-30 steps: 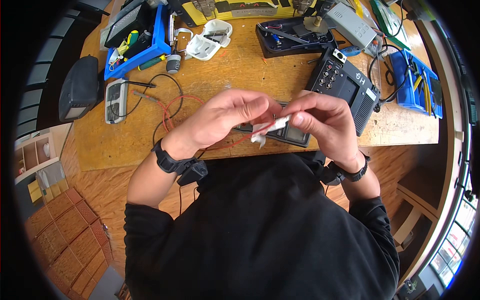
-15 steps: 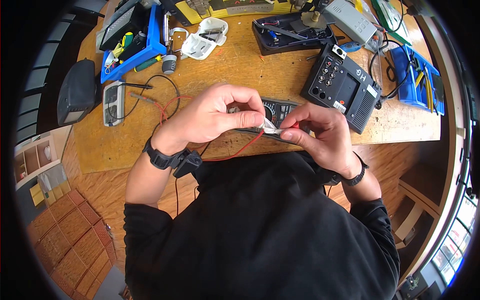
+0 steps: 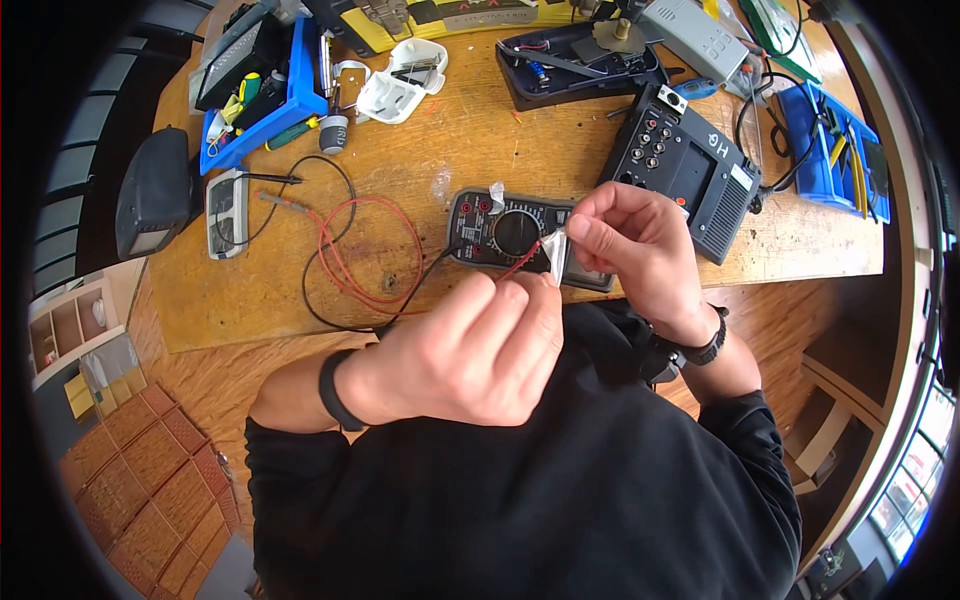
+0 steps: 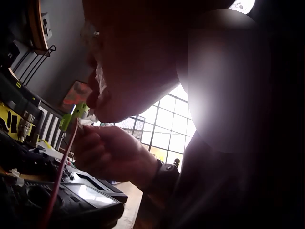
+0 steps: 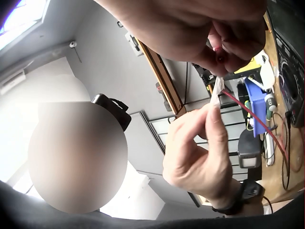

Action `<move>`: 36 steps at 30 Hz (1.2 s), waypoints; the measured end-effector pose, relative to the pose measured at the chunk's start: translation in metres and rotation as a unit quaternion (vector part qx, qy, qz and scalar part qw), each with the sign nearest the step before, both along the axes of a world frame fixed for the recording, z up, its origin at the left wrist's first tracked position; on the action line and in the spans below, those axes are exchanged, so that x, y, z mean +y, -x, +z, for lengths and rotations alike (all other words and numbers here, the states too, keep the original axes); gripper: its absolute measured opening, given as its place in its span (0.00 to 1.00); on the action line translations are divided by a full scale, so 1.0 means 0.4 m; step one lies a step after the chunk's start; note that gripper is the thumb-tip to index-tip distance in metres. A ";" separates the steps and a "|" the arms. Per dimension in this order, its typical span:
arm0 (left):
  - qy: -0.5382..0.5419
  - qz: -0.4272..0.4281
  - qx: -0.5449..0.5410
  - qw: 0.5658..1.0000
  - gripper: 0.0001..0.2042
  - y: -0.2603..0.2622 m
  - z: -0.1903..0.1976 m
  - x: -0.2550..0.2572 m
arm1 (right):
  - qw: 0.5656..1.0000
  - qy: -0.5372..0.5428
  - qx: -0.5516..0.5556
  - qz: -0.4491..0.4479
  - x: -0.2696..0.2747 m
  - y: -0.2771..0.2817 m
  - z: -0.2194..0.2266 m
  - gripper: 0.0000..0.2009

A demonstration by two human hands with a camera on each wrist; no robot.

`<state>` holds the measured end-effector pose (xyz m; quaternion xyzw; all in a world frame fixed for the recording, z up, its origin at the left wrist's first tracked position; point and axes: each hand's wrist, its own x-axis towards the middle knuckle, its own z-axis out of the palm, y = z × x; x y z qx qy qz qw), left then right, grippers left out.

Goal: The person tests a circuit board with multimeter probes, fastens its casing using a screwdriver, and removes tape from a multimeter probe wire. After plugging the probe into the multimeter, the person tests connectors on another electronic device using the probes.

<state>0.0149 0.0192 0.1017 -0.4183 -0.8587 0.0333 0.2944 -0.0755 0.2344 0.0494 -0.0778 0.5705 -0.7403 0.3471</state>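
My left hand (image 3: 460, 350) pinches the lower end of a crumpled strip of white tape (image 3: 553, 250) between thumb and fingers. The strip stretches up to my right hand (image 3: 640, 245), which grips the red plug (image 5: 220, 56) of a test lead where the tape meets it. From there the red wire (image 5: 252, 114) runs away in the right wrist view. Behind the hands a black multimeter (image 3: 517, 232) lies on the bench, with a black lead plugged in and a small white scrap (image 3: 497, 195) on its top edge. The right fingers mostly hide the plug.
The wooden bench (image 3: 420, 150) carries a blue bin (image 3: 305, 100) of tools at left and another blue bin (image 3: 815, 150) at right. A black device with sockets (image 3: 690, 170) stands right of the multimeter. Loose red and black leads (image 3: 340, 270) coil at left.
My left hand has turned over and moved down toward the body, drawing the white tape downward from the right hand. More of the multimeter shows; the right hand shifted slightly.
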 end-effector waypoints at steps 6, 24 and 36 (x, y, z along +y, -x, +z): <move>0.054 0.071 0.039 0.995 0.10 -0.035 -0.056 0.052 | 0.997 0.052 -0.039 -0.038 -0.028 -0.011 -0.011 0.07; -0.114 0.031 -0.058 0.991 0.19 -0.055 -0.083 0.006 | 0.971 0.190 -0.023 -0.145 0.011 0.060 -0.003 0.07; -0.447 -0.099 -0.761 0.459 0.19 0.193 -0.125 -0.102 | 0.986 0.133 0.085 -0.049 0.000 0.025 0.019 0.05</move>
